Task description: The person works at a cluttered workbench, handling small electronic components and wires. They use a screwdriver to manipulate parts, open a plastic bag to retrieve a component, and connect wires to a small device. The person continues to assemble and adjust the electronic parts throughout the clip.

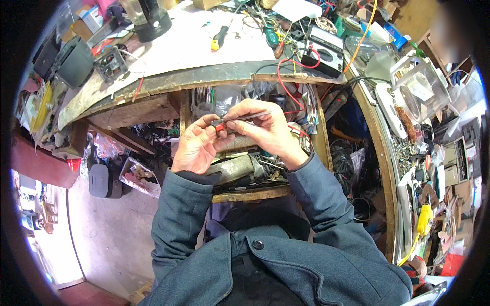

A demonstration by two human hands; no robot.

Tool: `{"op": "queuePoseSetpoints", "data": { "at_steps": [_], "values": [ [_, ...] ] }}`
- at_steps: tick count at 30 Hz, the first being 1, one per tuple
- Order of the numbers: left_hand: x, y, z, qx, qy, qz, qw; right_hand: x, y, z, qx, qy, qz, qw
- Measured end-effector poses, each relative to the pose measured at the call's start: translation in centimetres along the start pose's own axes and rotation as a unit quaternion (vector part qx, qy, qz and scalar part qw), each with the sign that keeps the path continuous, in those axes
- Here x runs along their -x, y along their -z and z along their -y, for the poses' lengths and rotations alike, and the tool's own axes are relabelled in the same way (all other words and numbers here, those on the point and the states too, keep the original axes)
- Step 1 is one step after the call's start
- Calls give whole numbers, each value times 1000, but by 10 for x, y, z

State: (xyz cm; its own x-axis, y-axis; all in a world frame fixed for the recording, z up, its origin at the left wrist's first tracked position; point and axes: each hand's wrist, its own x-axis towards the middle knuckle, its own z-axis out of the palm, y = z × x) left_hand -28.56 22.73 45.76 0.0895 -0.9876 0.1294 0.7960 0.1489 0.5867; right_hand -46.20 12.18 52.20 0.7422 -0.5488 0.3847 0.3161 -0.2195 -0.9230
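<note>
Dark blue-grey cloth of the wearer's coat (275,265) fills the bottom of my feed, both sleeves reaching forward. At their ends I have the left hand (196,145) and the right hand (268,130), close together above an open, crowded drawer (252,196). On the left, the fingers are pinched narrow around a small red piece (220,127), which sits between the two hands; its exact shape is too small for me to make out. On the right, the fingers are closed around a thin dark tool (253,116) slanting toward it; whether the two touch, I cannot tell.

Beneath the hands I see a pale rounded bundle (229,168) in the drawer. Beyond, the counter (176,84) carries a black-and-yellow screwdriver (219,39) on white paper (186,43), and, farther right, a boxy meter (321,51) with a red lead (280,76) hanging over the edge.
</note>
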Motion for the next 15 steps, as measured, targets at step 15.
{"op": "queuePoseSetpoints", "data": {
  "at_steps": [15],
  "values": [
    [6,-10,-1,-83,71,-8,994,-4,18,9,-23,-104,91,990]
  ]
}}
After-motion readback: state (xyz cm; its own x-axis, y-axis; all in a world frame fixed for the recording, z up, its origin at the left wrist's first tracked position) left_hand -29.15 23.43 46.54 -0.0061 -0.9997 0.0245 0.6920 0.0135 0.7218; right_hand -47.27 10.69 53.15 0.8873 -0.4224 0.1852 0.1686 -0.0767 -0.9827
